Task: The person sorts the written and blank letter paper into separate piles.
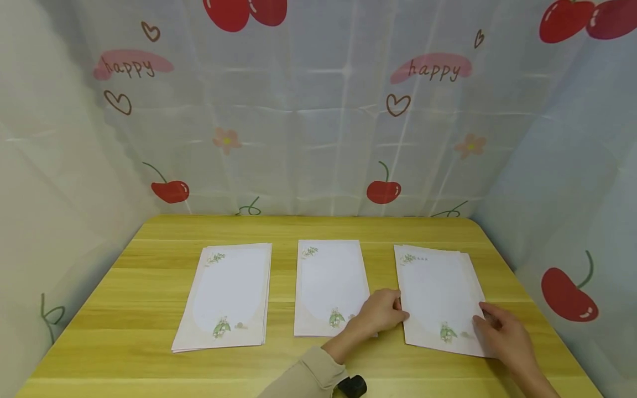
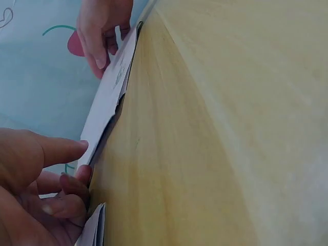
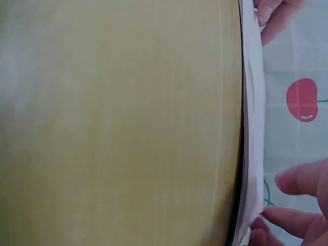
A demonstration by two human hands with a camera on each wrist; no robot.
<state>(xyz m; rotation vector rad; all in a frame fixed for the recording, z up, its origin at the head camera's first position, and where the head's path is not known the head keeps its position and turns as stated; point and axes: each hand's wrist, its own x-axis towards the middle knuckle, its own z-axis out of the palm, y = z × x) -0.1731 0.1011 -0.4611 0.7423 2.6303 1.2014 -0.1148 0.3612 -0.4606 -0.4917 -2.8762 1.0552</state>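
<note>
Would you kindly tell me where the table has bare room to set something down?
Bare table shows left of the left papers, in a narrow strip between them and the middle papers, and along the back edge. It is crowded around the right papers, which the left hand and right hand flank.

A yellow, wood-grained tabletop (image 1: pixel 124 309) with rounded far corners (image 1: pixel 466 224) stands between pale, creased sheets (image 1: pixel 303 149), which rise at the back and at both sides and show printed red cherries (image 1: pixel 171 192), brown hearts (image 1: pixel 117 103), orange flowers (image 1: pixel 226 141) and the word "happy" (image 1: pixel 128 66).
</note>
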